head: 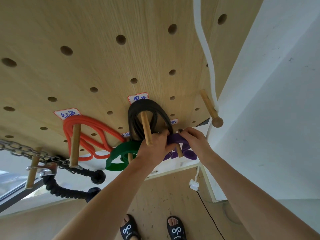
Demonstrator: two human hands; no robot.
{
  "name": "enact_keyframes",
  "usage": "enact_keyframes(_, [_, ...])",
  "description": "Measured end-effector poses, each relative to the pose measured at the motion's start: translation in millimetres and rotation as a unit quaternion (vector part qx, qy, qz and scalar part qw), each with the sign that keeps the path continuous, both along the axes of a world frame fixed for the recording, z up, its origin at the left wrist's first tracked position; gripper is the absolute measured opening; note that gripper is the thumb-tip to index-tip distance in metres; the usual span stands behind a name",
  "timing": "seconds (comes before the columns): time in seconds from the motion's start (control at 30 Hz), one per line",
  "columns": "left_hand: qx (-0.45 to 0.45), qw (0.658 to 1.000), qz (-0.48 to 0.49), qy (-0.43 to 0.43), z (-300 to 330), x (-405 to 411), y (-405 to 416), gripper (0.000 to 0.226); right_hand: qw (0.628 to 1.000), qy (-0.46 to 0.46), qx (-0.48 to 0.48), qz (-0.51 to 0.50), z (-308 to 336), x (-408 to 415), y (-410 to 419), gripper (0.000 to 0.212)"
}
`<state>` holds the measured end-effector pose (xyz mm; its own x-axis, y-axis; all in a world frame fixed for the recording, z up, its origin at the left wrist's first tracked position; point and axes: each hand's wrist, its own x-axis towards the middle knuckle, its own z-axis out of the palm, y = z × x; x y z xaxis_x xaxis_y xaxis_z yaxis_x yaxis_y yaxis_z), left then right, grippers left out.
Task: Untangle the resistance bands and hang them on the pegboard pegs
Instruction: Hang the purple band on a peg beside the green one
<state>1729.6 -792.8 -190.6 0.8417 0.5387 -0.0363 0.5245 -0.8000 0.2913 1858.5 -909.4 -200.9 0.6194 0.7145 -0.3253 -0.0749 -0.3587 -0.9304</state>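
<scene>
Both hands are at the low edge of the pegboard (pixel 103 66), working on the purple band (pixel 174 139). The left hand (pixel 154 144) has its fingers curled on the left part of this band, and the right hand (pixel 192 141) pinches the right part from above. The band lies around a short peg (pixel 179 151), and its loose folds hang below the hands.

The black band (pixel 149 108) hangs coiled on a long peg (pixel 146 129) just above the left hand; the end of this peg stands in front of the left knuckles and hides a part of them. The green band (pixel 121 156) hangs on a peg just left of the left wrist, touching the orange band (pixel 86 134), which is looped over one more peg (pixel 75 144). Small paper labels (pixel 138 97) with handwriting are stuck above the bands.

Far left, a metal chain (pixel 26 151) and a black rope handle (pixel 69 187) hang from a peg. On the right, a peg with a round knob (pixel 209 108) sticks out near the wall (pixel 277 84), and a white cord (pixel 206 49) runs down beside it. Below, two feet in black sandals (pixel 152 229) stand on the floor.
</scene>
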Motion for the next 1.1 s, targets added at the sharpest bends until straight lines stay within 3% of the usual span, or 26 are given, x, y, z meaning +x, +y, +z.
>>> enact_keyframes(0.2, [-0.025, 1.0, 0.006, 0.0, -3, 1, 4, 0.033, 1.0, -0.008, 0.009, 0.0, -4, 1, 4, 0.014])
enact_keyframes(0.37, [-0.013, 1.0, 0.004, -0.008, -1, 2, 9, 0.036, 0.997, 0.055, 0.038, -0.033, -1, -2, 8, 0.014])
enact_keyframes(0.5, [-0.004, 1.0, -0.003, 0.02, 5, 9, 10, 0.035, 0.998, 0.049, 0.026, -0.028, -5, 2, 7, 0.014])
enact_keyframes(0.67, [0.026, 0.999, 0.003, 0.018, 4, 7, 6, 0.035, 1.0, -0.011, 0.01, -0.011, -10, 5, 6, 0.02])
enact_keyframes(0.77, [0.025, 1.0, 0.014, 0.008, 3, 7, 6, 0.04, 0.996, -0.094, 0.003, 0.006, -11, 4, 8, 0.019])
enact_keyframes(0.97, [-0.03, 0.998, 0.028, -0.046, 9, 7, 2, 0.033, 0.961, -0.269, 0.017, -0.061, -14, -10, 5, 0.023])
enact_keyframes(1.1, [-0.068, 0.993, 0.055, -0.081, 8, 5, -1, 0.035, 0.945, -0.319, 0.057, -0.042, -17, -23, -6, 0.031])
